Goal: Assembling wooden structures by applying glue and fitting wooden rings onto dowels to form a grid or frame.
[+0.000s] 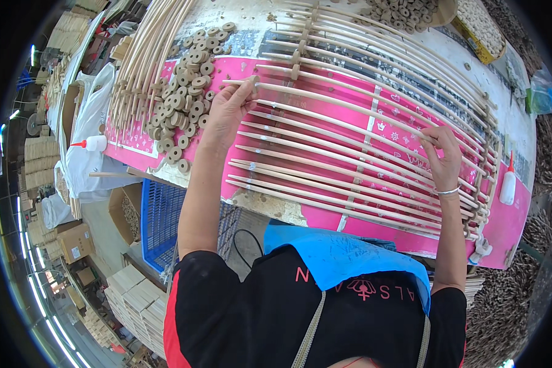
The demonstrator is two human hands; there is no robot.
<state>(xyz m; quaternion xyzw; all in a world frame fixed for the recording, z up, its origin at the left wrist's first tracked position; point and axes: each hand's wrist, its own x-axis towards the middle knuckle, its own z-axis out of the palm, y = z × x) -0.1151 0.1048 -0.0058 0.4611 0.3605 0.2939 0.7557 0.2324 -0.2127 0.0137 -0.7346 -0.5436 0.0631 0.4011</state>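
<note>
L fingers pinch ring on stick; R fingers pinch it too. Above 'em, rings on; below, L stick ends bare.

- Left arm: one, bare forearm, reaching forward and leaning slightly rightward toward the wrist.
- Left wrist: one, slightly bent.
- Left hand: one, farther forward than its mate; thumb and index finger brought together in a pinch, remaining fingers curled.
- Right arm: one, bare forearm, nearly straight ahead from the body.
- Right hand: one, thumb and index finger pinched, pointing leftward; other fingers bent.
- Spacing: hands well apart.
</note>
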